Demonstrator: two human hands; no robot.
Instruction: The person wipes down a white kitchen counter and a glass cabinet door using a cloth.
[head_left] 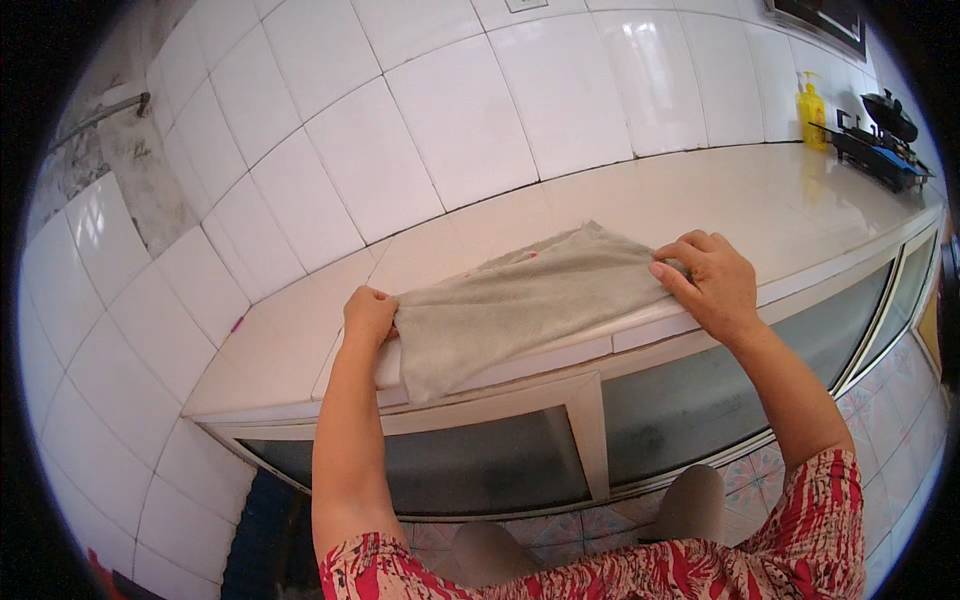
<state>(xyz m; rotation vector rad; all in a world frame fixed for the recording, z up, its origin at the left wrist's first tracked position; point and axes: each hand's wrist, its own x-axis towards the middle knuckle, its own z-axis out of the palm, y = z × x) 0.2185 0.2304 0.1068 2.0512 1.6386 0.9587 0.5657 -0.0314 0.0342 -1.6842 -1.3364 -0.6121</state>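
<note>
"How many hands do you count from your place, and what does each grip do?"

"In my head view I count two, both bare. The left hand (370, 316), at nine o'clock, is grasping the left end of the cloth (520, 303) with its fingers. The right hand (714, 284), at three o'clock, is pinching the right end between thumb and fingertips."

"And the cloth, how many pieces, and where exactly?"

"It is one piece, grey-green, with some creases. It lies at the centre of my clock, along the front border of the one desk (290, 335). Toward seven o'clock, its lower corner hangs over this border."

"Which other things are standing there?"

"At two o'clock, well apart from both hands, I count one yellow pump bottle (812, 118). Just beside it, a little more toward three, there is one black stove (872, 160). Also one dark round thing (890, 116) is there; pan or lid, I cannot tell."
</note>
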